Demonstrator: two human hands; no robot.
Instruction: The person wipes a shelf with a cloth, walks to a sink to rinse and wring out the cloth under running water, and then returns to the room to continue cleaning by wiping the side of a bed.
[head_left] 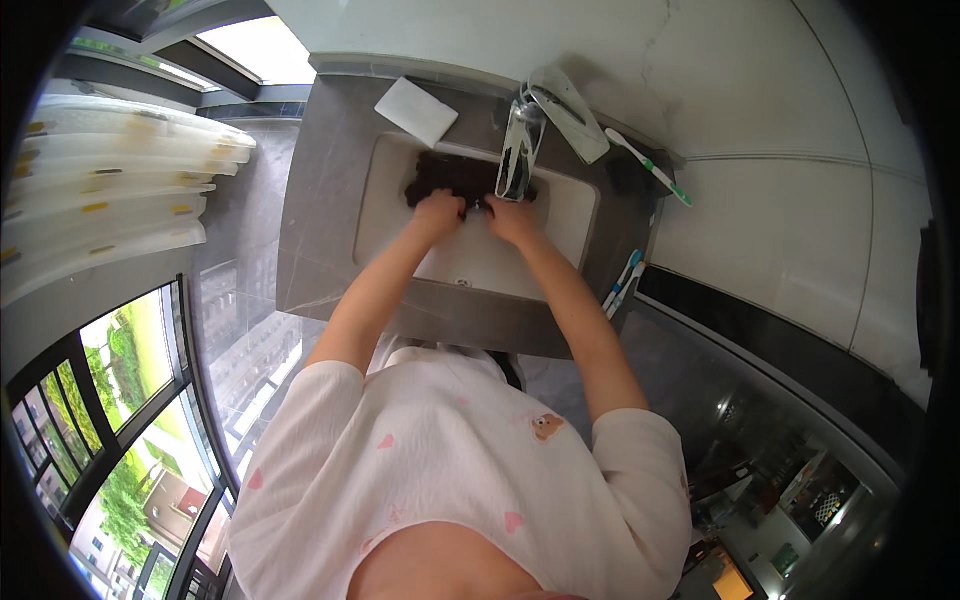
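A dark, bunched cloth (465,175) lies in the back part of the white sink basin (400,245), below the tap. My left hand (440,213) is closed on its near edge, left of the middle. Close by, my right hand (512,218) grips the same edge just under the spout of the chrome tap (520,150). A little water seems to show between the two hands. The fingertips are partly hidden by the cloth and the tap.
A white rectangular block or pack (417,112) rests on the grey counter (320,220) behind the basin. Right of the tap leans a clear and white panel-like object (572,120). A green-and-white toothbrush (650,168) and a blue toothbrush (622,280) stick out at the right edge.
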